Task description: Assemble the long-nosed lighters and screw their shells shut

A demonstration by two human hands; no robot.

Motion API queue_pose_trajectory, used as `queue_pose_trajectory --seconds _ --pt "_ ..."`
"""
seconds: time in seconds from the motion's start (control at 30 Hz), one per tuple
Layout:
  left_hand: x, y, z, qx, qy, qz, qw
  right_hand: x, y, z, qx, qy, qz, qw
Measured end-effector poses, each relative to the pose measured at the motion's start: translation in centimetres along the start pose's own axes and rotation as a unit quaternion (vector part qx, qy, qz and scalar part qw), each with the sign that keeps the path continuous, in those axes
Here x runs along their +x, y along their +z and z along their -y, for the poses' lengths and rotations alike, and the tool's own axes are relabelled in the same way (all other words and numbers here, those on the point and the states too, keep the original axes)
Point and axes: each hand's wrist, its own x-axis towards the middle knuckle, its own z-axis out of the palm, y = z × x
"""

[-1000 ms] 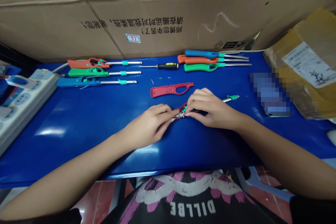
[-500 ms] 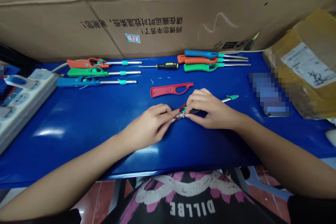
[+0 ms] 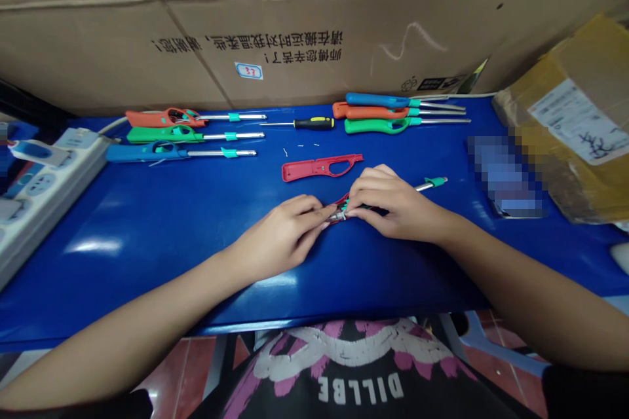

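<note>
Left hand (image 3: 278, 239) and right hand (image 3: 393, 203) close together, fingers curled, both pinching open red utility lighter (image 3: 341, 211) above blue counter (image 3: 122, 275). Inner parts mostly hidden by fingers, hard to make out. Steel nozzle with green collar (image 3: 432, 184) sticks out past right hand. Loose red lighter shell (image 3: 319, 169) lies just beyond hands. Yellow-black screwdriver (image 3: 314, 123) farther back, beside row of red, green and blue lighters (image 3: 164, 135).
</note>
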Motion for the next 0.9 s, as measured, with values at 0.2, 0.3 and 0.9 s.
queue_pose_trajectory --seconds 0.2,0.3,0.9 --pt "0.07 -0.23 0.01 0.041 0.015 -0.017 0.999 -0.07 -0.39 0.42 0.008 0.049 0.007 0.999" --pt "0.04 -0.31 0.02 0.048 0.024 -0.03 0.998 -0.07 -0.67 0.54 0.013 0.063 0.005 0.998" --pt "0.08 -0.24 -0.13 0.02 0.017 -0.059 0.998 0.17 -0.17 -0.11 0.082 0.073 -0.006 0.994"
